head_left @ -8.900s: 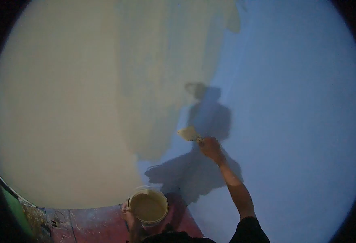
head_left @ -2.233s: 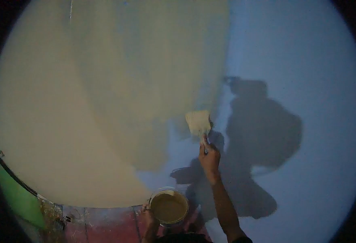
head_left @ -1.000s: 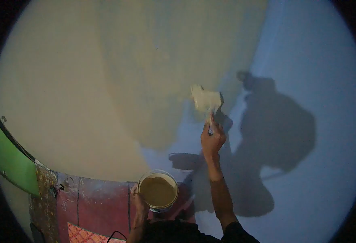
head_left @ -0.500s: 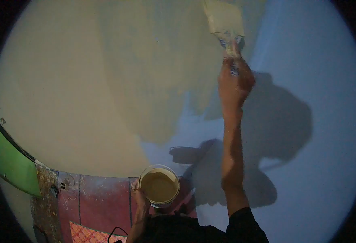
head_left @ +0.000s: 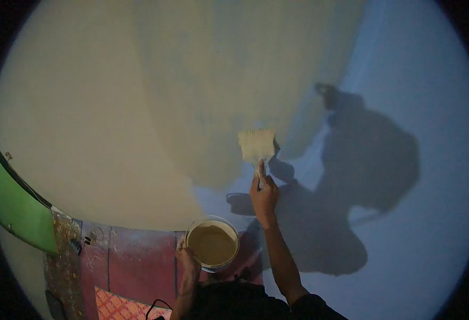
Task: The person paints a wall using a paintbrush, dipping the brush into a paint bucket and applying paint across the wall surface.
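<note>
My right hand [head_left: 265,194] grips the handle of a wide paintbrush [head_left: 257,145], bristles pointing up and coated in cream-coloured paint. The brush is against or very close to the wall [head_left: 101,122], near the lower edge of a streaky beige patch. Low in the view, my left hand [head_left: 187,257] holds a round paint bucket [head_left: 212,245] by its left side. Tan paint shows inside it, and its opening faces me. The left fingers are partly hidden by the bucket.
Bare blue wall [head_left: 437,213] lies to the right, with my shadow [head_left: 373,160] across it. Below are red floor tiles [head_left: 141,261], a patterned orange mat [head_left: 125,306], a thin cable [head_left: 89,261] and a green panel [head_left: 18,213] at the left.
My right hand has brought the brush down and to the left, from the top of the view to just above the bucket. The left hand and bucket are almost unmoved.
</note>
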Demonstrator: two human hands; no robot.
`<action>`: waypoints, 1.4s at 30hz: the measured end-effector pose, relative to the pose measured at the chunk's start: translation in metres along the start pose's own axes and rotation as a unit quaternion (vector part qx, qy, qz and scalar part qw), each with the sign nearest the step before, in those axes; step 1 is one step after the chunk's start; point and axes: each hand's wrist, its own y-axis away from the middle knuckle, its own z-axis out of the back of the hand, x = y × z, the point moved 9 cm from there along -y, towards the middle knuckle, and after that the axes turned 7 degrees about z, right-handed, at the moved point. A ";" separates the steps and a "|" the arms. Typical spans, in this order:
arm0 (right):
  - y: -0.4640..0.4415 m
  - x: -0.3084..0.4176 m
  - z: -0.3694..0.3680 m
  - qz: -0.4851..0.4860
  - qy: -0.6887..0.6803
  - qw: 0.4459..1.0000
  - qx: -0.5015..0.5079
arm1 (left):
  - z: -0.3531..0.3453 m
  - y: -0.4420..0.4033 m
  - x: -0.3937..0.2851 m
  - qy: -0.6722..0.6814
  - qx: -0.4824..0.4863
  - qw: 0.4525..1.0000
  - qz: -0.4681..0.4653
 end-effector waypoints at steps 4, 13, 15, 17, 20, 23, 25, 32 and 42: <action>0.074 -0.044 -0.033 -0.093 0.075 0.981 0.153 | 0.002 -0.002 0.010 0.042 0.006 0.999 0.012; 0.218 -0.110 -0.069 -0.248 0.088 0.883 0.389 | -0.001 0.002 0.004 0.018 0.021 1.000 -0.011; 0.212 -0.094 -0.052 -0.261 0.090 0.885 0.376 | -0.004 0.002 0.003 -0.004 0.019 1.000 0.003; 0.214 -0.090 -0.044 -0.276 0.094 0.882 0.371 | -0.002 0.006 0.001 -0.003 0.008 1.000 -0.009; 0.195 -0.092 -0.046 -0.248 0.086 0.918 0.297 | 0.011 -0.002 0.011 -0.040 0.016 0.999 -0.016; 0.157 -0.084 -0.041 -0.212 0.090 0.942 0.246 | 0.013 -0.006 0.013 -0.005 0.021 0.999 -0.028; 0.139 -0.085 -0.034 -0.193 0.058 0.963 0.178 | 0.013 0.000 0.012 0.003 0.004 1.000 -0.026; 0.045 -0.052 0.007 -0.267 -0.052 0.950 0.156 | -0.002 0.009 0.002 0.033 0.038 0.998 -0.042; -0.076 0.003 0.061 -0.069 -0.089 0.993 -0.036 | 0.012 0.002 0.022 0.066 0.035 0.997 -0.016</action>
